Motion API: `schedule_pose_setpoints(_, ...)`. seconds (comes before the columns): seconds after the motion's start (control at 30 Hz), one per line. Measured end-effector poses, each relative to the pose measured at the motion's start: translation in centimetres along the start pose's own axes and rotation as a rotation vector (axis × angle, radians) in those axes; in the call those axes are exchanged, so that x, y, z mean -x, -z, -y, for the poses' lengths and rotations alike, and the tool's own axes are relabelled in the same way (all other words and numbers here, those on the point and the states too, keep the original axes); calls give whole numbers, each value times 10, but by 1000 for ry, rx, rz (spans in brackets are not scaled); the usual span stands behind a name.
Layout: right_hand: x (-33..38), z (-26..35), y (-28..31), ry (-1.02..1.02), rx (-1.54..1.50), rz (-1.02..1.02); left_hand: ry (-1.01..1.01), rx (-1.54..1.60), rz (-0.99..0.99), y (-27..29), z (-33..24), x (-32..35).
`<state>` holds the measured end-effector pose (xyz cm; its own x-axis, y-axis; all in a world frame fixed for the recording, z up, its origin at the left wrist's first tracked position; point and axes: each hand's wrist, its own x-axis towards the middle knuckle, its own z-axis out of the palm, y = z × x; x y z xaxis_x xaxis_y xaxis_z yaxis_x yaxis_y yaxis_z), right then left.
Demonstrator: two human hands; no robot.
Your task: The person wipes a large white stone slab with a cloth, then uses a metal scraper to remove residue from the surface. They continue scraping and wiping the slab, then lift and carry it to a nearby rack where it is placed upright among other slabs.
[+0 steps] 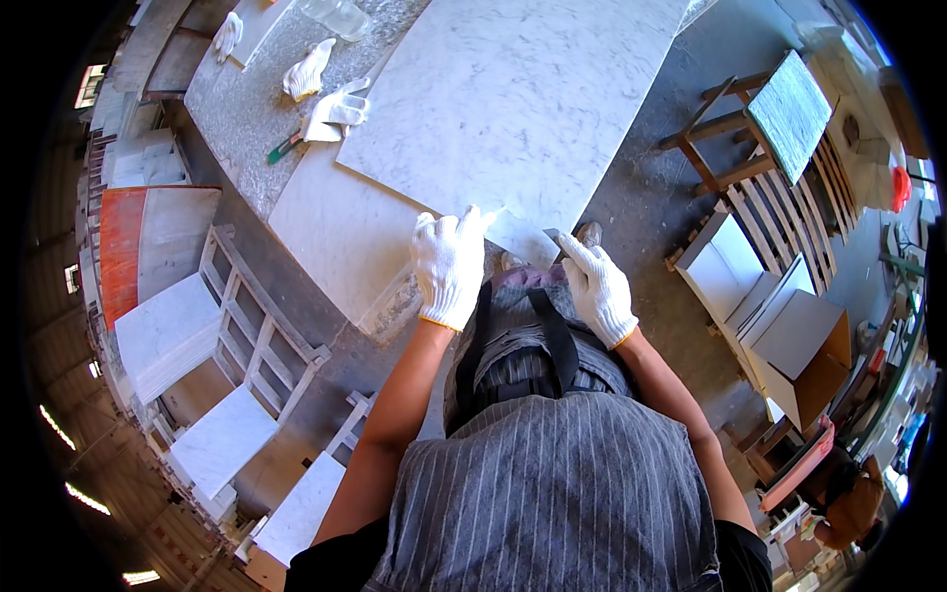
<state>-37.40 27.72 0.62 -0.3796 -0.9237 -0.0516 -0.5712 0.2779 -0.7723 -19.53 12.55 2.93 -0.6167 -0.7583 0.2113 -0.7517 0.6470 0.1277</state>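
Both my hands wear white knit gloves with yellow cuffs. My left hand [449, 264] is closed at the near edge of a large white, grey-veined stone slab [523, 99]. Its fingertips pinch by a small whitish bit that I cannot make out. To the right, by the slab's near corner, my right hand [599, 291] has its fingers pressed together. A small dark piece shows at their tips, too little of it to name. Beneath the large slab lies another pale slab [330, 222], partly covered.
Loose white gloves [337, 111], a green-handled tool [284, 148] and a clear bottle [337, 16] lie on the speckled table [232, 123]. Wooden racks [261, 326] with slabs stand left. A stool [789, 109], pallet [789, 217] and open carton [824, 355] are right; a person [853, 503] is lower right.
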Motion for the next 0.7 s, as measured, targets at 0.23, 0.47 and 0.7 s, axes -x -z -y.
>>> schedule_pose_setpoints(0.23,-2,-1,3,-17,-19,3,-70,-11,-101,2,-4,-8)
schedule_pose_setpoints(0.47,-2,-3,2,-7,-32,-12,-69,-2,-75,6,-8,-11)
schedule_pose_setpoints(0.7,-2,-3,2,-13,-22,-11,-47,-14,-35,2,-8,-8)
